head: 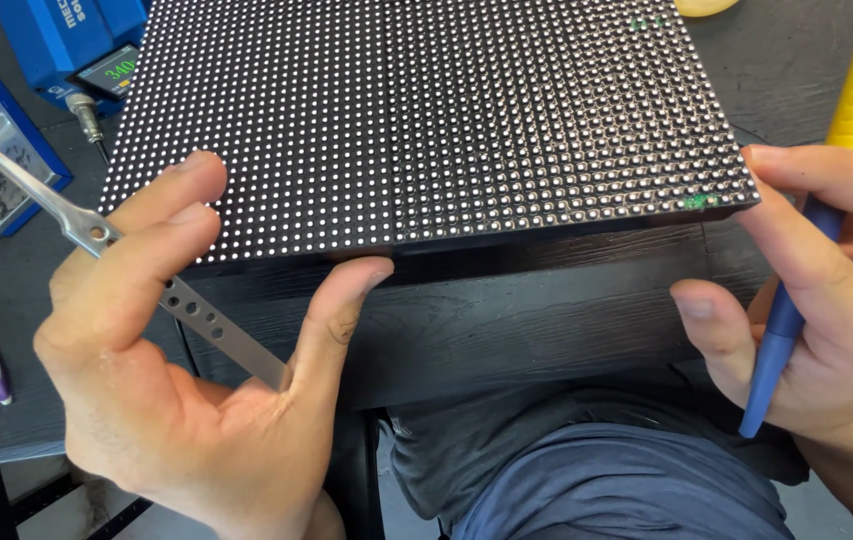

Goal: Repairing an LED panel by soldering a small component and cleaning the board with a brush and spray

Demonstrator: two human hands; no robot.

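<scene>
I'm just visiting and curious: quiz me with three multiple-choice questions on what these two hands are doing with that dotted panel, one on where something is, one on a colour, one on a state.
1. Where does the LED matrix panel lie?
A. On the dark table, its near edge at the table's edge
B. On the person's lap
C. Standing upright against a wall

2. What colour is the slim tool in the right hand?
A. Red
B. Blue
C. White

3. How does the left hand stand?
A. Empty and flat on the table
B. Closed in a fist around a cable
C. Holding metal tweezers, thumb against the panel's near edge

Answers:
1. A, the panel rests flat on the black table above the lap.
2. B, its shaft shows blue between the fingers.
3. C, the tweezers run across the palm while the thumb tip touches the panel.
</scene>
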